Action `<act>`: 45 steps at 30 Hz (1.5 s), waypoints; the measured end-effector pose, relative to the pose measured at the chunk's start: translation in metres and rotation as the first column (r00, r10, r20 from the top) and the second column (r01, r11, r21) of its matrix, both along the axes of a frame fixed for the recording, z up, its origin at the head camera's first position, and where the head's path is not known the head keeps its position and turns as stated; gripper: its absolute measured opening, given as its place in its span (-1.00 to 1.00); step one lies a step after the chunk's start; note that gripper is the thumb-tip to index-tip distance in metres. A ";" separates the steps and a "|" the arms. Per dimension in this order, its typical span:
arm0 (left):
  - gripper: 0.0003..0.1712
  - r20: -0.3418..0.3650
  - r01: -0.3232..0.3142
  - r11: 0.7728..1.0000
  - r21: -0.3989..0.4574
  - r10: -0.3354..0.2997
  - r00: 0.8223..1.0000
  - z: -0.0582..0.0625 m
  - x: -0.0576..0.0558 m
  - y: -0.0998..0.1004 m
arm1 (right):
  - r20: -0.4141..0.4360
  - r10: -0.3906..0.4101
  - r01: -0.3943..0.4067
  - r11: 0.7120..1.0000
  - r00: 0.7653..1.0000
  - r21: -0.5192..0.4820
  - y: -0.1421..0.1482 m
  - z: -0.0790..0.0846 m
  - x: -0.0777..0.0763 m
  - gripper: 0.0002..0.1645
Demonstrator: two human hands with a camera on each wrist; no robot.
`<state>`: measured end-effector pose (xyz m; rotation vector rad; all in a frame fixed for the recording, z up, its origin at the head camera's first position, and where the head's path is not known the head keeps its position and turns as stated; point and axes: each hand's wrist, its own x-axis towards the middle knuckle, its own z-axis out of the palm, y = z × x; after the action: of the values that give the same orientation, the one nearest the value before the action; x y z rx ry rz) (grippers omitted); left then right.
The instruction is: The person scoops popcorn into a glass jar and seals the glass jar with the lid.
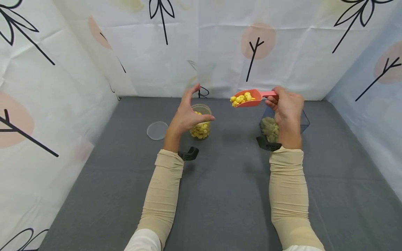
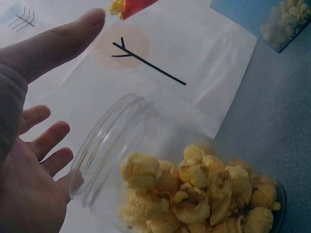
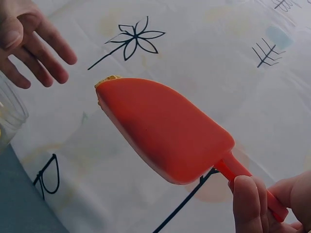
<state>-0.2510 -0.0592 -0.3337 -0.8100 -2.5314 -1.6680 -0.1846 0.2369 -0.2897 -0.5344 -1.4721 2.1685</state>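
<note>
Near the jar (image 2: 114, 150), only the head view shows a lid (image 1: 157, 130).

Red scoop (image 3: 163, 131) in right hand (image 3: 252, 205)

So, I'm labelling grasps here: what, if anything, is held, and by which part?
The right hand holds the red scoop by its handle; the left hand holds nothing.

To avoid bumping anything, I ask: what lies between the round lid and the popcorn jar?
In the head view, the left hand lies across the stretch between the lid and the jar.
</note>
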 end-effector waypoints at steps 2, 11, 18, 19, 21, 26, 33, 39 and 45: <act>0.30 0.020 0.010 1.000 -0.019 -0.009 1.000 -0.002 -0.002 -0.003 | 0.002 0.004 -0.004 1.000 1.000 0.001 -0.004 -0.001 -0.002 -0.80; 0.32 0.115 0.087 0.996 -0.012 -0.085 0.990 -0.012 -0.010 -0.015 | 0.006 0.021 -0.021 1.000 1.000 0.017 -0.024 -0.006 -0.011 -0.78; 0.28 0.161 0.123 0.992 0.004 -0.122 0.979 -0.023 -0.018 -0.019 | 0.032 0.045 -0.047 0.997 0.998 0.058 -0.041 -0.010 -0.017 -0.79; 0.28 0.166 0.128 0.992 0.011 -0.128 0.978 -0.024 -0.018 -0.019 | 0.035 0.052 -0.054 0.997 0.998 0.062 -0.043 -0.011 -0.018 -0.79; 0.29 0.177 0.140 0.990 0.031 -0.144 0.974 -0.025 -0.019 -0.019 | 0.041 0.063 -0.066 0.996 0.997 0.066 -0.048 -0.013 -0.020 -0.79; 0.31 0.217 0.161 0.983 0.089 -0.177 0.960 -0.029 -0.021 -0.019 | 0.047 0.098 -0.100 0.993 0.994 0.062 -0.059 -0.017 -0.024 -0.73; 0.30 0.235 0.162 0.981 0.108 -0.183 0.955 -0.030 -0.022 -0.018 | 0.067 0.116 -0.123 0.985 0.991 0.120 -0.074 -0.019 -0.029 -0.61; 0.32 0.241 0.158 0.982 0.107 -0.179 0.954 -0.031 -0.023 -0.018 | 0.053 0.106 -0.113 0.982 0.993 0.153 -0.083 -0.020 -0.032 -0.64; 0.32 0.227 0.159 0.982 0.105 -0.179 0.957 -0.032 -0.025 -0.019 | 0.058 0.103 -0.113 0.966 0.993 0.231 -0.092 -0.018 -0.031 -0.68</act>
<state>-0.2757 -0.0777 -0.3657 -0.8943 -2.5792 -2.0247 -0.2159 0.1452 -0.3073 -0.4323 -1.7910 2.0351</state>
